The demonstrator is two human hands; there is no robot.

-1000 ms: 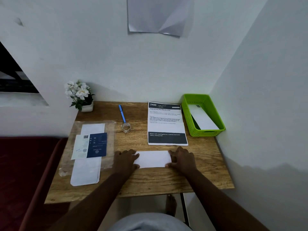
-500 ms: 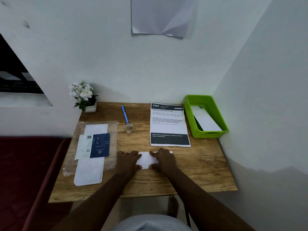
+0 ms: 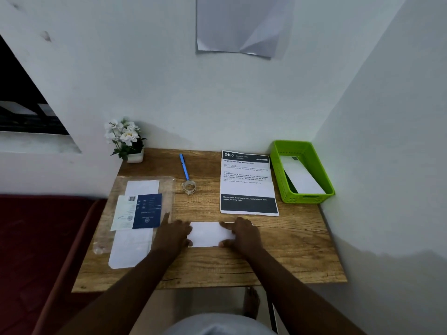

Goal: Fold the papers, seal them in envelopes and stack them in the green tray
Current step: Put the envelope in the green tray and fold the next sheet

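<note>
A folded white paper (image 3: 208, 234) lies flat on the wooden desk (image 3: 290, 250) in front of me. My left hand (image 3: 173, 234) rests on its left end, one finger pointing out over the plastic sleeve. My right hand (image 3: 243, 234) presses flat on its right end, covering that part. A printed sheet (image 3: 248, 187) with black bands lies behind the paper. At the back right stands the green tray (image 3: 278, 175) with one white envelope (image 3: 302, 177) leaning inside. On the left lies a clear plastic sleeve (image 3: 167, 189) with white envelopes (image 3: 130, 247) and a blue card (image 3: 147, 210).
A blue pen (image 3: 184, 166) and a small roll of tape (image 3: 189, 187) lie mid-desk at the back. A white flower pot (image 3: 127, 141) stands in the back left corner. Walls close the desk at the back and right. A dark red surface (image 3: 36, 238) lies left.
My right hand slid left along the folded paper from its right end toward the middle, then stayed there. My left hand stayed on the left end, with a finger now stretched out.
</note>
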